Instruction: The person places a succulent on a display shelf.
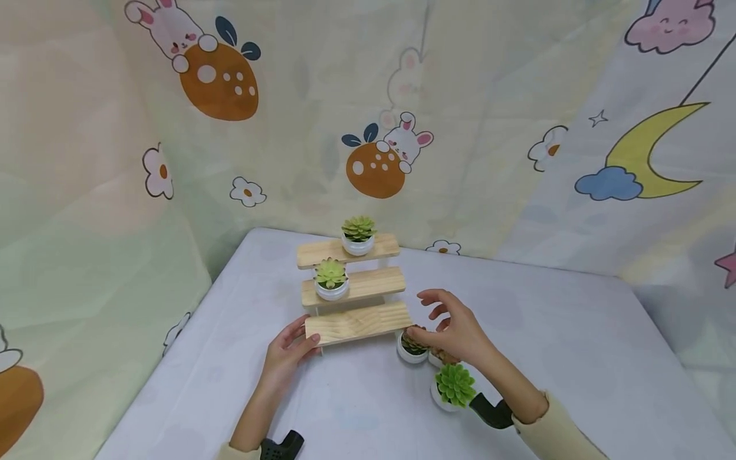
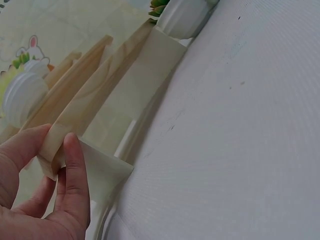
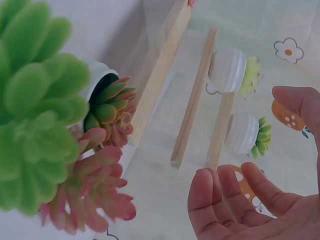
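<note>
With my left hand [image 1: 286,355] I grip the left end of a small wooden stand [image 1: 359,324], my fingers and thumb pinching its bottom board [image 2: 89,99]. My right hand [image 1: 458,330] is near the other end of that board, its bent fingers spread well away from the thumb and holding nothing.

The stand rises in three steps on the white-covered table [image 1: 368,415]. One potted plant [image 1: 358,236] sits on the top board [image 1: 319,253], right of its middle; another pot with a pale green plant [image 1: 331,278] sits toward the left of the middle board [image 1: 376,282].

Beside the stand's right end, three more plants are grouped on the table: a dark green one [image 1: 413,351] in a white pot just by the bottom board, a pinkish one [image 3: 95,187] partly hidden under my right hand in the head view, and a bright green one [image 1: 454,385] nearest me.
</note>
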Available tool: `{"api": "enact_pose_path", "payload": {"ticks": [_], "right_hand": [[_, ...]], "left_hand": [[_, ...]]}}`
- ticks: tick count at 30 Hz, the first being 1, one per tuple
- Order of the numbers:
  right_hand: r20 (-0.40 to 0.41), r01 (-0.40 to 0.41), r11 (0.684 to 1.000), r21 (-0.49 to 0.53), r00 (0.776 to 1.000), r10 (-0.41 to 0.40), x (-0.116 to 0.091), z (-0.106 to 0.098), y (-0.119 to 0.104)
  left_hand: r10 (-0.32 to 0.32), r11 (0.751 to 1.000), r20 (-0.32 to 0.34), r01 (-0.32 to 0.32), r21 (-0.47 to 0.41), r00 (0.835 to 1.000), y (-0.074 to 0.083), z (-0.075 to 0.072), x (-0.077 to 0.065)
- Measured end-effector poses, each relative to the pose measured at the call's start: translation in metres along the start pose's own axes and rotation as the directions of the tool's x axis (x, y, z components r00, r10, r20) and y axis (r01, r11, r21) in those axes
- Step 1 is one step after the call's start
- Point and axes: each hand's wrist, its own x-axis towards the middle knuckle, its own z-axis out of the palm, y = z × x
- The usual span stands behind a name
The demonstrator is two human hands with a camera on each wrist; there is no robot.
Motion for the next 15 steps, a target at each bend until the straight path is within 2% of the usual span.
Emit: {"api": "enact_pose_path", "payload": {"ticks": [6,11,15], "right_hand": [[-0.038,0.004,1.000,0.013,0.999,-0.003,-0.017,-0.006,0.005],[-0.096,0.066,0.997,-0.029,0.993,-0.069,-0.030,-0.011,0.010],[-0.118,0.051,0.998,-0.023,0.992,-0.054,-0.041,-0.012,0.014]], "left_hand": [[0.011,1.000,0.007,-0.011,0.002,1.000,-0.001,-0.001,0.000],[0.007,1.000,0.011,-0.007,0.001,1.000,-0.001,0.000,0.000],[-0.006,1.000,-0.001,0.006,0.008,1.000,0.000,-0.001,0.001]]}}
